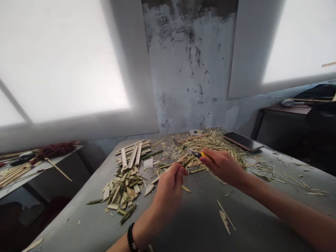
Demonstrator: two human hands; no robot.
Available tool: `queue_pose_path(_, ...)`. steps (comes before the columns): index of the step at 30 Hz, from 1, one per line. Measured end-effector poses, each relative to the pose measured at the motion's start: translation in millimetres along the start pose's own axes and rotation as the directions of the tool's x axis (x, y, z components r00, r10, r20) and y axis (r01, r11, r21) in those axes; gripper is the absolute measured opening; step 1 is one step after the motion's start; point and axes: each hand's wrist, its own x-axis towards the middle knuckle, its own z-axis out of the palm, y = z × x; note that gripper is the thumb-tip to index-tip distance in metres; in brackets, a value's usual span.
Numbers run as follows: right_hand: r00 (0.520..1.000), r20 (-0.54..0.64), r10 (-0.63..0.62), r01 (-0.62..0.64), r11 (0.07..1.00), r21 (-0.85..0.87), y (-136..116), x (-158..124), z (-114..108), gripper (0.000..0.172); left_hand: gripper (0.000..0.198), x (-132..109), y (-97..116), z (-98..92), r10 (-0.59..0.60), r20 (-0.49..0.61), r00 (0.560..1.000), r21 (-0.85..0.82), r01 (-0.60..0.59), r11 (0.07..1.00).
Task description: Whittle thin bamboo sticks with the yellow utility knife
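My left hand (169,187) is closed around a thin bamboo strip (181,160) that runs up and to the right over the grey table (199,224). My right hand (223,164) grips a yellow utility knife (197,154), its blade pointing left and meeting the strip just beyond my left fingers. A dark bead bracelet (131,238) sits on my left wrist. Both hands hover above the table's middle, amid shavings.
A heap of short cut bamboo pieces (123,190) lies left of my hands, longer flat slats (133,152) behind it. Fine shavings (210,140) cover the far side. A phone (243,140) lies at the back right. A side bench (23,168) at left holds sticks.
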Motion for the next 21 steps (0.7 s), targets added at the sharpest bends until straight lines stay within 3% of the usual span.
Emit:
queue_pose_path(14, 0.989, -0.071, -0.130, 0.112, 0.968, -0.223, 0.4, -1.8, 2.7, 0.039, 0.036, -0.4, -0.3, 2.6, -0.070, 0.001, 0.998, -0.025, 0.070, 0.997)
queue_pose_path(21, 0.986, -0.100, -0.132, 0.096, 0.948, -0.305, -6.7, -1.9, 3.7, 0.033, 0.038, 2.0, -3.2, 2.3, -0.163, 0.058, 0.985, -0.155, 0.170, 0.973)
